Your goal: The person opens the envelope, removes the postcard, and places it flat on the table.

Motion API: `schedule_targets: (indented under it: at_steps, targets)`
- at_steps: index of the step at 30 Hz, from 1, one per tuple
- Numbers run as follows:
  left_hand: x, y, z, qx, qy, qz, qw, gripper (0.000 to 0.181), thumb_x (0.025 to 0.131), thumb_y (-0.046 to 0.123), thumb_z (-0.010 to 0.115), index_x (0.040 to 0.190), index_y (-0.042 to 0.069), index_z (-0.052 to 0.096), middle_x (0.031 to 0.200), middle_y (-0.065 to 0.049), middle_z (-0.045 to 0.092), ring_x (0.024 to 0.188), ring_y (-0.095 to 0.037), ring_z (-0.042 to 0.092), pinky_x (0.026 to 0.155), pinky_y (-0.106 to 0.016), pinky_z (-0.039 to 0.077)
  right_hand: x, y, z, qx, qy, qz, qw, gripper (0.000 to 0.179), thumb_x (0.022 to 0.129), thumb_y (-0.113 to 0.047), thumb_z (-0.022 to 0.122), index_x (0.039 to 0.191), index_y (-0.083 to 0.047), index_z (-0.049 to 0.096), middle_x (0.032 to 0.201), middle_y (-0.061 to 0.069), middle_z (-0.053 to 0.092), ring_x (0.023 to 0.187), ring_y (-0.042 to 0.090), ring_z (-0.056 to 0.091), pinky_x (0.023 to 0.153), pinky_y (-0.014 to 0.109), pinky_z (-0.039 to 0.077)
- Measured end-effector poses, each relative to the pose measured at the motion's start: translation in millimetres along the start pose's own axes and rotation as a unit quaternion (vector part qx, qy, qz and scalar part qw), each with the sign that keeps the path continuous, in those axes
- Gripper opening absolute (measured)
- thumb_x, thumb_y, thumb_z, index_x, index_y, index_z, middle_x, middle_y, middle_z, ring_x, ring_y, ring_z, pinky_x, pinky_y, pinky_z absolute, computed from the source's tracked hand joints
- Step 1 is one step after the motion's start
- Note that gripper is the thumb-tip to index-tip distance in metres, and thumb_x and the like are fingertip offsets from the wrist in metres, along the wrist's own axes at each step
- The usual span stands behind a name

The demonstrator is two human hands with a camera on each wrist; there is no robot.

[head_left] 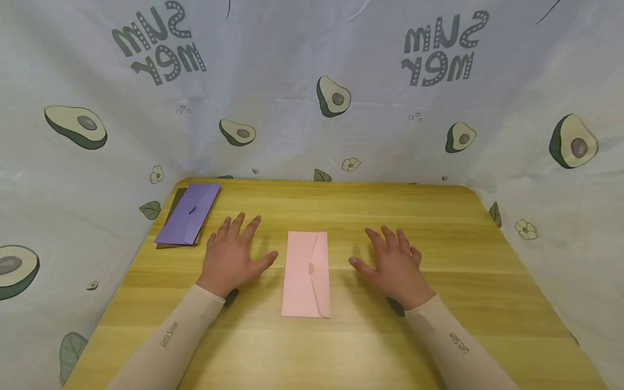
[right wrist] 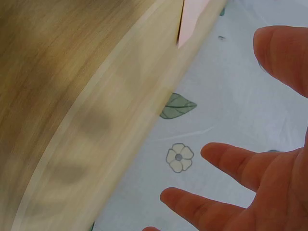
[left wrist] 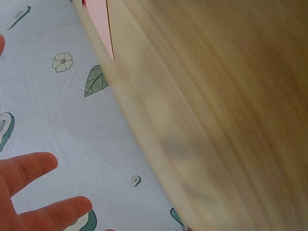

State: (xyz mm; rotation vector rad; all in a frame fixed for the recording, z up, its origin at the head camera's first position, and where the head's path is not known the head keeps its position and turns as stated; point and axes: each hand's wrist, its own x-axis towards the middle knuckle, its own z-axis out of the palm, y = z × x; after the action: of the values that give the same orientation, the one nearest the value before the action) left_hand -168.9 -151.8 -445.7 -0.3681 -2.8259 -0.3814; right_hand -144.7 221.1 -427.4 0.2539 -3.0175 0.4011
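A pink envelope (head_left: pixel 298 276) lies on the wooden table between the two hands, its flap side up and its long side pointing away from me. To its left, my left hand (head_left: pixel 231 260) has its fingers spread and holds nothing. On the other side, my right hand (head_left: pixel 397 266) is likewise spread, apart from the envelope. Part of the pink envelope (left wrist: pixel 102 24) also shows at the top of the left wrist view, and a corner of it (right wrist: pixel 190 21) in the right wrist view. Both hands appear raised over the tabletop, with shadows below them.
At the table's far left corner lies a purple envelope (head_left: pixel 187 216) on top of a brown one (head_left: pixel 174 205), which is mostly covered. A white curtain (head_left: pixel 283 65) printed with avocados surrounds the wooden table (head_left: pixel 370 346) at the back and sides.
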Motion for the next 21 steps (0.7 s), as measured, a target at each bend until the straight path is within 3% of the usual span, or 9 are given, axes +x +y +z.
schedule_targets:
  at_steps: [8, 15, 18, 21]
  targets:
    - [3.9, 2.2, 1.7, -0.007, -0.010, 0.002, 0.9999, 0.094, 0.088, 0.080, 0.060, 0.160, 0.020, 0.047, 0.162, -0.022, 0.040, 0.147, -0.052, 0.037, 0.100, -0.079, 0.038, 1.2, -3, 6, 0.012, -0.008, -0.003, 0.9999, 0.086, 0.096, -0.066, 0.063, 0.160, -0.013, 0.041, 0.162, 0.032, 0.030, 0.149, 0.061, 0.022, 0.099, 0.085, 0.027]
    - [8.0, 6.2, 2.8, -0.010, -0.027, 0.045, 0.9986, 0.104, 0.079, 0.088, 0.061, 0.155, 0.017, 0.055, 0.147, -0.021, 0.058, 0.122, -0.044, 0.065, 0.090, -0.062, 0.054, 1.2, -9, 14, 0.024, -0.014, -0.037, 0.9989, 0.085, 0.096, -0.061, 0.068, 0.161, -0.013, 0.041, 0.160, 0.032, 0.035, 0.137, 0.059, 0.043, 0.092, 0.080, 0.041]
    - [9.5, 9.2, 8.4, -0.026, -0.058, 0.067, 0.9957, 0.107, 0.075, 0.092, 0.061, 0.155, 0.022, 0.056, 0.152, -0.018, 0.055, 0.129, -0.044, 0.060, 0.095, -0.065, 0.051, 0.9, -11, 19, 0.027, -0.013, -0.063, 0.9976, 0.084, 0.095, -0.057, 0.071, 0.160, -0.013, 0.042, 0.157, 0.032, 0.041, 0.125, 0.058, 0.056, 0.087, 0.073, 0.050]
    - [9.4, 11.9, 15.5, -0.032, -0.111, 0.079, 0.9902, 0.111, 0.070, 0.098, 0.057, 0.159, 0.031, 0.050, 0.163, -0.014, 0.043, 0.141, -0.050, 0.047, 0.099, -0.075, 0.043, 0.1, -16, 24, 0.041, -0.022, -0.076, 0.9960, 0.085, 0.095, -0.055, 0.073, 0.161, -0.013, 0.041, 0.151, 0.030, 0.047, 0.117, 0.052, 0.063, 0.086, 0.065, 0.054]
